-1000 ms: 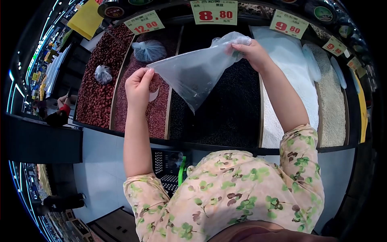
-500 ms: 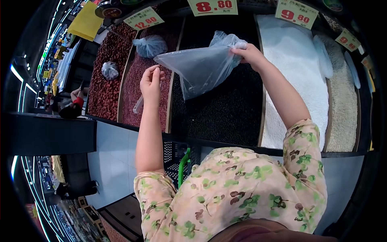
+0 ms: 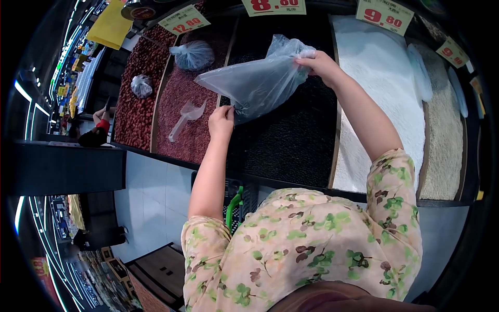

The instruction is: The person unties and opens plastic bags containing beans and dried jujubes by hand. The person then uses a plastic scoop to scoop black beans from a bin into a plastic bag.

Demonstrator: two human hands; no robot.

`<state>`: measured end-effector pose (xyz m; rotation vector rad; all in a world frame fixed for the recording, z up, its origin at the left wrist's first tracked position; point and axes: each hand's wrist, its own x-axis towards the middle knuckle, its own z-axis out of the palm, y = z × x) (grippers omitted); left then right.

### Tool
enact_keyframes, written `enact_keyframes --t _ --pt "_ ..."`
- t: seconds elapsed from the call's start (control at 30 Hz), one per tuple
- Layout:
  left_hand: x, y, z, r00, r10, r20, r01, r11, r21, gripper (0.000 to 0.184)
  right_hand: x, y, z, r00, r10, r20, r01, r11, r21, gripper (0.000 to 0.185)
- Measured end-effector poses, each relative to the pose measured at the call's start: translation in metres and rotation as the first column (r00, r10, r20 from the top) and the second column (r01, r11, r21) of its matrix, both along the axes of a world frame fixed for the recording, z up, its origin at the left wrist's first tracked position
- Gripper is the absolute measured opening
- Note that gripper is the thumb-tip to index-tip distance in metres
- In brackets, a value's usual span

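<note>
A clear plastic bag point(image 3: 254, 86) is stretched over the bin of black grains point(image 3: 291, 140). My right hand point(image 3: 321, 68) grips its bunched part at the upper right. At the bag's lower left edge, my left hand point(image 3: 222, 124) is closed in a pinch on the plastic. Dark grains show through the film, and I cannot tell whether any are inside. Left of my left hand, a clear plastic scoop point(image 3: 184, 119) lies on small red beans point(image 3: 169, 99). A tied plastic bag point(image 3: 193, 55) rests farther back on those beans.
Red dates point(image 3: 132, 117) with a small knotted bag point(image 3: 141, 86) fill the far left bin. White grains point(image 3: 374, 93) and beige grains point(image 3: 444, 140) lie to the right. Price signs point(image 3: 384, 16) hang along the back. A basket with a green handle point(image 3: 235, 205) stands below the bin edge.
My left hand has moved right and down from near the bag's left corner to its lower edge, uncovering the scoop. The bag has shifted slightly left; my right hand keeps its grip.
</note>
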<state>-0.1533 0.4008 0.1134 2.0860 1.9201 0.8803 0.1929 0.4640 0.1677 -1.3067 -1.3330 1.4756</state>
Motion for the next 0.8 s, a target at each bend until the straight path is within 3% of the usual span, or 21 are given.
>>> enact_keyframes --t 0.1,0.2,0.27,0.47,0.57,0.6,0.8 --pt "-0.003 0.000 0.000 0.997 0.030 0.074 -0.035 0.997 0.066 0.014 0.001 0.000 0.000 0.999 0.019 0.033 -0.021 0.999 0.047 0.024" --pt "-0.012 0.000 0.005 0.969 0.107 0.221 -0.115 0.993 0.024 0.014 0.003 0.005 0.000 0.997 0.006 0.076 -0.012 0.997 0.077 0.024" --pt "-0.017 0.004 0.019 0.961 0.031 0.276 -0.066 0.991 0.119 0.014 0.005 0.008 0.002 0.998 -0.012 0.062 0.008 0.997 0.077 0.026" --pt "-0.011 0.020 0.099 0.872 -0.075 0.484 -0.021 0.982 0.190 0.018 0.007 0.008 0.015 0.989 -0.141 0.043 0.139 0.990 0.037 0.032" --pt "-0.012 0.029 0.137 0.882 -0.113 0.457 0.003 0.972 0.235 0.019 0.004 0.013 0.007 0.997 -0.069 -0.018 0.068 0.997 -0.040 0.034" --pt "-0.010 0.032 0.147 0.851 -0.133 0.509 0.034 0.979 0.201 0.019 0.003 0.013 0.006 0.997 -0.071 -0.042 0.069 0.996 -0.054 0.034" --pt "0.013 0.043 0.188 0.876 -0.182 0.446 0.072 0.965 0.252 0.018 -0.003 0.010 0.004 0.968 -0.107 -0.229 0.081 0.990 -0.118 0.032"
